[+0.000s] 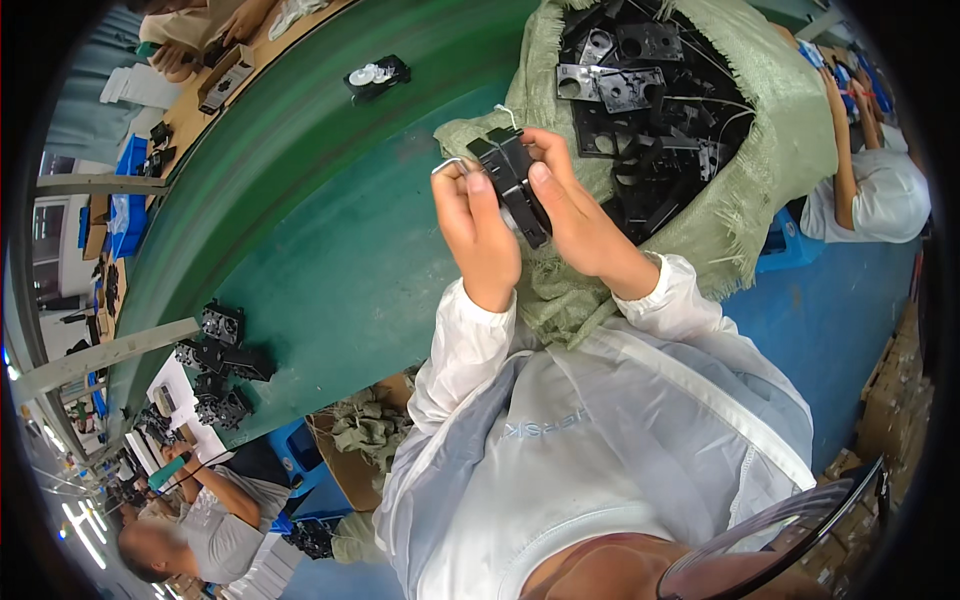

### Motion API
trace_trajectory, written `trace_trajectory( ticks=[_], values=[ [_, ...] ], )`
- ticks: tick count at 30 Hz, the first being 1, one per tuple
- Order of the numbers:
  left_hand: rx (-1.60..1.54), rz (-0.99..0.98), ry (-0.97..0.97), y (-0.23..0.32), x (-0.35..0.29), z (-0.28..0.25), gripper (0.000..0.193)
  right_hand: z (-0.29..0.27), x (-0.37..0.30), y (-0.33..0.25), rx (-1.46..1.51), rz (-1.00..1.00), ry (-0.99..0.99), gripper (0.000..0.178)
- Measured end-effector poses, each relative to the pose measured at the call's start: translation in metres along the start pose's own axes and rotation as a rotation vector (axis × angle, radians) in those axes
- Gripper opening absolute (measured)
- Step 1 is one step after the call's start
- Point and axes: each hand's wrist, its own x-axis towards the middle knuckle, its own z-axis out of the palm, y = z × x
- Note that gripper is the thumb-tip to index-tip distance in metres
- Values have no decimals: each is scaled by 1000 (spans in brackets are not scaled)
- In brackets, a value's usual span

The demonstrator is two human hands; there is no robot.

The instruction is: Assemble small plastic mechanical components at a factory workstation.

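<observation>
Left hand (485,245) and right hand (592,232) both clamped on tilted black plastic part (508,165), above green surface (340,250), near woven sack (795,115). Best: grip opposite sides evenly, steady with thumbs, mind bent metal rod (447,163) by left fingertips.

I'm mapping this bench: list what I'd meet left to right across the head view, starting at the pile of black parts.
Pile of black parts, black part with white discs, left hand, held black assembly, right hand, co-worker at right.
</observation>
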Motion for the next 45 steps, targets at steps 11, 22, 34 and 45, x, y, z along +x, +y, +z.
trace_trajectory(
  ticks=[11, 22, 34, 45],
  values=[
    [-60, -142, -231, 33, -13, -18, 50, -22, 8, -2, 126, -85, -55, 49],
    [-38, -189, -380, 46, 43, -20, 39, -26, 15, -1, 82, 8, 176, 40],
    [1507, -87, -169, -71, 251, -70, 77, -67, -35, -91, 270, -1104, -283, 15],
    [1408, -8, -79, -114, 320, -394, 43, -7, -50, -104, -59, -1101, -298, 44]
  ],
)
